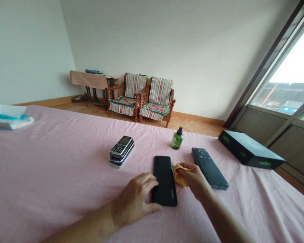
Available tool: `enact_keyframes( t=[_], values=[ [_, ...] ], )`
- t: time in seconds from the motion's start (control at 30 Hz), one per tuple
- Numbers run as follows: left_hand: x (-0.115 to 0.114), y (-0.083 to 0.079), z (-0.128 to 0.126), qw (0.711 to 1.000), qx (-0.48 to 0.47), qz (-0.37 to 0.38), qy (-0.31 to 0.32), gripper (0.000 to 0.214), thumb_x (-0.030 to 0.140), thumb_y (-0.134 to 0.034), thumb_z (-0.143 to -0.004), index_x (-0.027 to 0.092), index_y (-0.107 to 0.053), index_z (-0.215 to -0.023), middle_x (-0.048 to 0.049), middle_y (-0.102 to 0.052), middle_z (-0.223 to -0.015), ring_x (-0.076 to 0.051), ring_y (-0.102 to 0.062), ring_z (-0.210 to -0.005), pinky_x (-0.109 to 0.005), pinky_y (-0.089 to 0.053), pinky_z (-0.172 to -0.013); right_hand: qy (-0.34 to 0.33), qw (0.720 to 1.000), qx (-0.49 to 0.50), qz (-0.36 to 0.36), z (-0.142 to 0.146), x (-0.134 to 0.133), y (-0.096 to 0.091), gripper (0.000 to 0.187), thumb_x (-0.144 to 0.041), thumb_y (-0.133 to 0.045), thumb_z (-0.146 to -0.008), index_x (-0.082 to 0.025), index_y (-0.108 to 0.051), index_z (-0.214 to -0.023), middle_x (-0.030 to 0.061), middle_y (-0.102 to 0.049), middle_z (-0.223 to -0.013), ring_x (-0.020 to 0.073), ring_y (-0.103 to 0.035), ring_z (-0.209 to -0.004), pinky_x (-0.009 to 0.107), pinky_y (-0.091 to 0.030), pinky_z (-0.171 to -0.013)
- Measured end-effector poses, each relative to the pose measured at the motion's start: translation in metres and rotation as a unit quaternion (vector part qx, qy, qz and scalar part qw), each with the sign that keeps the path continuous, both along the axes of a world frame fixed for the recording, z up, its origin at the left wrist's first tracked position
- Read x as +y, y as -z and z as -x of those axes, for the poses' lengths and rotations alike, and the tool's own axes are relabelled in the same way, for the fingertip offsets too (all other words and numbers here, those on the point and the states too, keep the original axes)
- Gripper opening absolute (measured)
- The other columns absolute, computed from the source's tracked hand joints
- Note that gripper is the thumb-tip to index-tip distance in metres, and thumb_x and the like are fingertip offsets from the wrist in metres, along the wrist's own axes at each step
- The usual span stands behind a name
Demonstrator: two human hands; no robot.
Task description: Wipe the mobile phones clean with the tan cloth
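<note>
A dark smartphone (164, 180) lies back up on the pink cloth, its camera block at the far end. My left hand (135, 195) rests along its left side, fingertips at the edge and thumb apart from them near the lower left corner. In my right hand (192, 177) a crumpled yellow cloth (180, 175) is pinched, held against the phone's right edge. To the right, beside my right wrist, lies a stack of smartphones (209, 165) with whitish marks on the top one. A stack of keypad phones (122, 150) sits to the left.
A green spray bottle (176, 140) with a black top stands beyond the smartphone. At the right is a black box (250, 148) with green lettering. A tissue pack (10, 118) lies at the far left of the pink bedsheet (66, 162). Two wooden chairs (155, 101) stand by the wall.
</note>
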State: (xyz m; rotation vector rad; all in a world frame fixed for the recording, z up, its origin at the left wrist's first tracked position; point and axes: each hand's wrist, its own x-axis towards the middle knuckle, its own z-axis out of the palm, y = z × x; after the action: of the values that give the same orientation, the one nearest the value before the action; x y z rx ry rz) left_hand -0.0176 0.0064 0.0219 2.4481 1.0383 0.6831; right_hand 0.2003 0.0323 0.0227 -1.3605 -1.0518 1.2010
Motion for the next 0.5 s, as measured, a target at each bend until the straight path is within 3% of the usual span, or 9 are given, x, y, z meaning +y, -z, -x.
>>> enact_keyframes(
  t=[0.33, 0.5],
  values=[
    [-0.005, -0.006, -0.002, 0.999, -0.041, 0.003, -0.026, 0.043, 0.024, -0.075, -0.070, 0.021, -0.058, -0.109, -0.0029, -0.061, -0.097, -0.022, -0.060, -0.089, -0.034, -0.050, -0.081, -0.021, 0.987, 0.157, -0.039, 0.016, -0.008, -0.016, 0.029, -0.036, -0.079, -0.057, -0.014, -0.068, -0.071, 0.0012, -0.064, -0.062, 0.0106, -0.054, -0.054, 0.020, -0.040, -0.051],
    [-0.008, -0.007, -0.003, 0.996, -0.077, -0.021, -0.026, 0.047, 0.016, -0.063, -0.076, 0.020, -0.050, -0.121, -0.0055, -0.063, -0.104, -0.022, -0.061, -0.096, -0.034, -0.049, -0.087, -0.040, 0.981, 0.183, -0.058, 0.032, -0.015, -0.017, 0.027, -0.037, -0.077, -0.061, -0.015, -0.069, -0.076, 0.0010, -0.064, -0.065, 0.0101, -0.054, -0.054, 0.020, -0.040, -0.051]
  ],
)
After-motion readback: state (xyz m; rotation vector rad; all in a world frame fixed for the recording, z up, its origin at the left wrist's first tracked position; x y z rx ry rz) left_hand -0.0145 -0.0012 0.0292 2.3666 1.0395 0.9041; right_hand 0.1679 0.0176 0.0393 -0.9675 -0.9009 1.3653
